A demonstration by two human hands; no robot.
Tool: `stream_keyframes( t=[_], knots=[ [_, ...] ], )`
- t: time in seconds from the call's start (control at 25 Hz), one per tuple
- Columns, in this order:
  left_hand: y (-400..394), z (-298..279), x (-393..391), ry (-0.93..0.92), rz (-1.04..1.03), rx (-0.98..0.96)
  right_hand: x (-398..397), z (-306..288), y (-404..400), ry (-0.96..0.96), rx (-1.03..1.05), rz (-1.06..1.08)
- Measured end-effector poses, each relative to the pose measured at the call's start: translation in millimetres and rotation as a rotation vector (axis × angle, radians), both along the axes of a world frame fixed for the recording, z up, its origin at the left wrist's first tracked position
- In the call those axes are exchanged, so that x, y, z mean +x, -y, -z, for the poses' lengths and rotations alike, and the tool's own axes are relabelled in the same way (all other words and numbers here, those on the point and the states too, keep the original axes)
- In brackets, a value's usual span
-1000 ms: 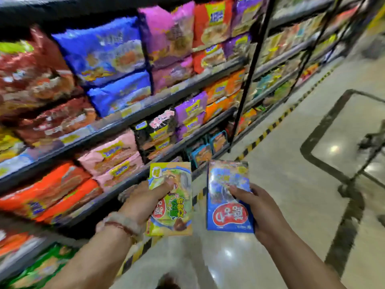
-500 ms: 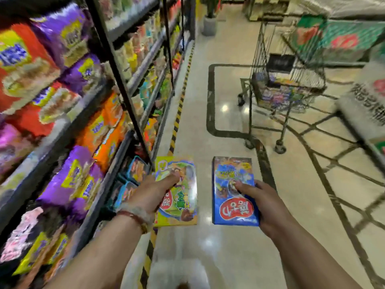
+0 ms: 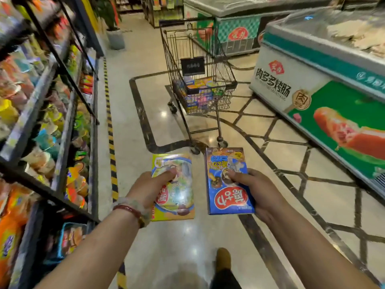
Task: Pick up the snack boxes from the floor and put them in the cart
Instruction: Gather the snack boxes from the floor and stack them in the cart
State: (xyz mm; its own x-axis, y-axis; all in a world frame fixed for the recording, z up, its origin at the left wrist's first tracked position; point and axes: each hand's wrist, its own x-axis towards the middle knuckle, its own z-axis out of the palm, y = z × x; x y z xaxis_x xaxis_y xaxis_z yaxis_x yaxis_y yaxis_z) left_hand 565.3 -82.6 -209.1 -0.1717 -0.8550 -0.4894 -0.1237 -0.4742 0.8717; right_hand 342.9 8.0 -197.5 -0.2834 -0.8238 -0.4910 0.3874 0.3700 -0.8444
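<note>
My left hand (image 3: pixel 149 187) grips a yellow-green snack box (image 3: pixel 177 197) by its left edge, thumb across the front. My right hand (image 3: pixel 257 191) holds a blue snack box (image 3: pixel 226 197) with a red logo, thumb on its face. Both boxes are held flat in front of me, side by side and apart. A wire shopping cart (image 3: pixel 198 65) stands straight ahead in the aisle, a few steps away. Several colourful boxes (image 3: pixel 201 90) lie in its basket.
Shelves (image 3: pixel 52 113) packed with snack bags and cups run along the left, edged by a yellow-black floor stripe (image 3: pixel 110 130). Chest freezers (image 3: pixel 325 80) line the right side and the back. A potted plant (image 3: pixel 113 36) stands far left. My shoe (image 3: pixel 223 260) shows below.
The view has swung right from the shelves to the aisle, and the cart is now centred and closer. Both hands keep the same hold on their boxes.
</note>
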Motion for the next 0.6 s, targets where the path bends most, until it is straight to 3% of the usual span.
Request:
stream_keyframes(
  t=[0.32, 0.6],
  knots=[
    [128.3, 3.9, -141.6, -0.062, 0.032, 0.033, -128.4, -7.5, 123.3, -0.014, 0.011, 0.036],
    [224.4, 11.1, -208.7, -0.137, 0.007, 0.071, -195.3, -3.8, 224.0, -0.001, 0.015, 0.036]
  ],
)
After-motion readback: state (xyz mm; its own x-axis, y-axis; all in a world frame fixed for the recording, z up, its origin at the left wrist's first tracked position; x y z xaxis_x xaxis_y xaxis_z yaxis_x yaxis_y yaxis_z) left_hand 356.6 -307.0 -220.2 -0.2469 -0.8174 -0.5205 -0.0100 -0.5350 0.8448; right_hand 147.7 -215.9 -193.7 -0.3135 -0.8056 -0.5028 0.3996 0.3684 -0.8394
